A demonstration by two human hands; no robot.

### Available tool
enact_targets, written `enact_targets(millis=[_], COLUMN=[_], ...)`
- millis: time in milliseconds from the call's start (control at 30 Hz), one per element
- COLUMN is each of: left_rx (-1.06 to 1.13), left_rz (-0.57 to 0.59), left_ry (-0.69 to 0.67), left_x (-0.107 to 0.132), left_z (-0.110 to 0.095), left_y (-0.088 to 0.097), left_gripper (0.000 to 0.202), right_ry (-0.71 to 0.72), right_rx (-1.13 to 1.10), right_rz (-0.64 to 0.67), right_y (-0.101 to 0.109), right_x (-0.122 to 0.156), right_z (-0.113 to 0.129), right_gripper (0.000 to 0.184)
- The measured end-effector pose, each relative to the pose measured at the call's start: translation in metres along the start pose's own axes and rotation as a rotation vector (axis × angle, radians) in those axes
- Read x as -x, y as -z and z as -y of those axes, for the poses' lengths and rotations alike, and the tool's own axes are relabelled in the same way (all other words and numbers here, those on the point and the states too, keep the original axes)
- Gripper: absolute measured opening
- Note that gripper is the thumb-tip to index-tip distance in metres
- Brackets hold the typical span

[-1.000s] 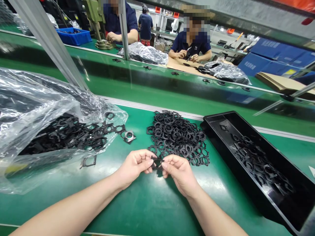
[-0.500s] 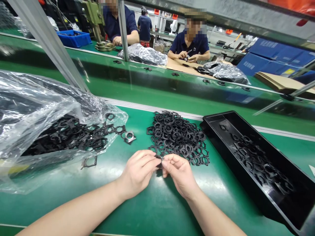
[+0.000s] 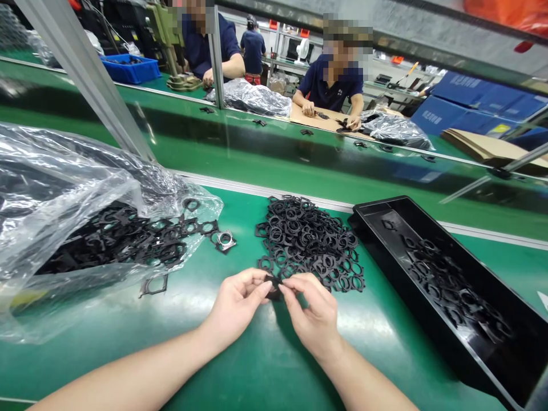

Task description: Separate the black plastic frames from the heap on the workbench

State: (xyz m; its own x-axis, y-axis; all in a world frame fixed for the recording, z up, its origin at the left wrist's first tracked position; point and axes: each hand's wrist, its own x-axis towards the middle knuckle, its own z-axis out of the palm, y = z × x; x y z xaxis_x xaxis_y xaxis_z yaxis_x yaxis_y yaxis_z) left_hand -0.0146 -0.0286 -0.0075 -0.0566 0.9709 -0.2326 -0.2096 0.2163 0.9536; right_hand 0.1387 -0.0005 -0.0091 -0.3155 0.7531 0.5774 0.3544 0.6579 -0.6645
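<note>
My left hand (image 3: 238, 305) and my right hand (image 3: 311, 313) meet over the green table, both pinching one small black plastic ring part (image 3: 274, 285) between their fingertips. Just beyond the hands lies a heap of the same black ring parts (image 3: 307, 241). A black tray (image 3: 428, 285) at the right holds several more parts. At the left an open clear plastic bag (image 3: 64, 194) spills black parts (image 3: 128, 240) onto the table.
A single loose part (image 3: 153, 285) lies near the bag's mouth. A slanted metal post (image 3: 85, 80) rises at the left. Beyond a green conveyor belt (image 3: 274, 154), other people in dark blue shirts work at a bench with plastic bags and blue crates.
Both hands stay together on the small part, shifting slightly nearer to me and working it between the fingertips. A person across the belt has lowered both hands to the bench.
</note>
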Motion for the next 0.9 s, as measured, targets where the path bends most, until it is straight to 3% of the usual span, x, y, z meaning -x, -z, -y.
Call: enact_targets(millis=[167, 333, 600, 900], left_rx=[0.036, -0.069, -0.131, -0.26], left_rz=[0.001, -0.02, -0.015, 0.003], left_ry=[-0.044, -0.156, -0.215, -0.352], left_x=[0.004, 0.007, 0.005, 0.007], left_z=[0.004, 0.009, 0.018, 0.009], left_y=[0.0, 0.001, 0.005, 0.008], left_gripper=[0.017, 0.012, 0.011, 0.011], right_ry=[0.029, 0.049, 0.044, -0.143], right_rx=[0.057, 0.099, 0.086, -0.08], right_rz=[0.004, 0.013, 0.038, -0.004], right_y=[0.0, -0.001, 0.0, 0.0], right_x=[0.0, 0.001, 0.002, 0.001], right_z=[0.001, 0.003, 0.004, 0.003], right_gripper=[0.019, 0.02, 0.019, 0.013])
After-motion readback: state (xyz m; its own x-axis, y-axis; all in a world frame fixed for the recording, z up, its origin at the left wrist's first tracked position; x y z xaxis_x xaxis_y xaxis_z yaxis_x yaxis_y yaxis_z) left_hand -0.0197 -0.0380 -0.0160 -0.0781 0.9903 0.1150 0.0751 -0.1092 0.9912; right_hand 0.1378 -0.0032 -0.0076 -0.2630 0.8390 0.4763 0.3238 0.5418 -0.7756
